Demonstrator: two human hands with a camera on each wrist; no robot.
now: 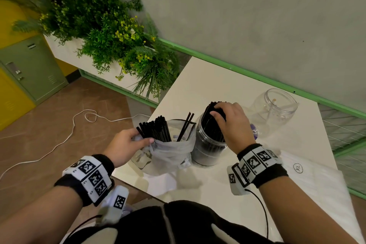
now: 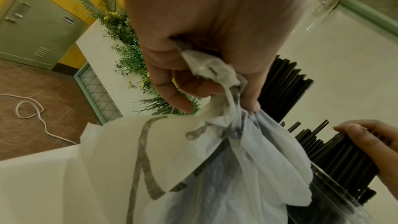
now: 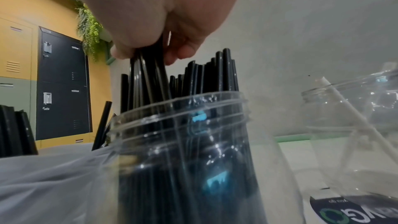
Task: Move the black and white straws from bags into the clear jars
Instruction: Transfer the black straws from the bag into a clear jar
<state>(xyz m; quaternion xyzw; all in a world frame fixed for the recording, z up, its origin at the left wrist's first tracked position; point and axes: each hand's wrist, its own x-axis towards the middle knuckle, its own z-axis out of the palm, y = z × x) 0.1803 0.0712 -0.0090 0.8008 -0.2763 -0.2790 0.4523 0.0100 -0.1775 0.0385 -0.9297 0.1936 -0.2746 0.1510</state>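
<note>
A thin plastic bag (image 1: 170, 152) stands on the white table (image 1: 210, 85) with black straws (image 1: 156, 128) sticking out of it. My left hand (image 1: 126, 144) pinches the bag's bunched rim (image 2: 213, 69) at its left side. To the bag's right a clear jar (image 1: 208, 144) is packed with black straws (image 3: 215, 77). My right hand (image 1: 229, 121) grips a bundle of black straws (image 3: 148, 74) that stands in this jar. A second clear jar (image 1: 275, 109) at the far right holds a white straw (image 3: 344, 101).
A white bag marked XL (image 1: 309, 176) lies on the table's right front. Green plants in a white planter (image 1: 111, 31) stand beyond the table's left edge. A white cable (image 1: 65, 136) trails on the brown floor near green lockers (image 1: 29, 65).
</note>
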